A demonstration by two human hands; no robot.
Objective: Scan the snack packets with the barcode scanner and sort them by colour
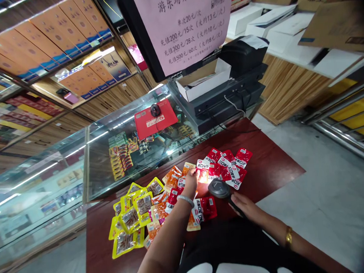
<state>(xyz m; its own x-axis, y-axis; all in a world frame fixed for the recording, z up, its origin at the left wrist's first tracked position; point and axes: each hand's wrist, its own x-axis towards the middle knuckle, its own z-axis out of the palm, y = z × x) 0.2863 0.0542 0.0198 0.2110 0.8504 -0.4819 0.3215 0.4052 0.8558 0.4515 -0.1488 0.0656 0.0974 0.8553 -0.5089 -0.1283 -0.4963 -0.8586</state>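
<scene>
My left hand (pixel 190 185), with a pale bangle at the wrist, is closed on the edge of a snack packet (pixel 202 173). A bright light spot falls on that packet. In my right hand (pixel 246 206) is the dark handle of a barcode scanner (pixel 219 188), its head turned toward the packet. Red-and-white packets (pixel 241 157) lie in a loose group beyond the scanner. Another red-and-white packet (pixel 205 208) rests between my arms. Orange packets (pixel 159 211) are partly hidden by my left forearm. Farther left, yellow-edged packets (pixel 130 219) overlap in a pile.
All the packets lie on a dark red tabletop (pixel 274 169). Behind it is a glass display counter (pixel 99 159) with a red mat (pixel 144 128) and mouse (pixel 155 110). A screen with a pink price sheet (pixel 190 36) stands above a cash drawer (pixel 211 109). Metal rails (pixel 339 113) are at right.
</scene>
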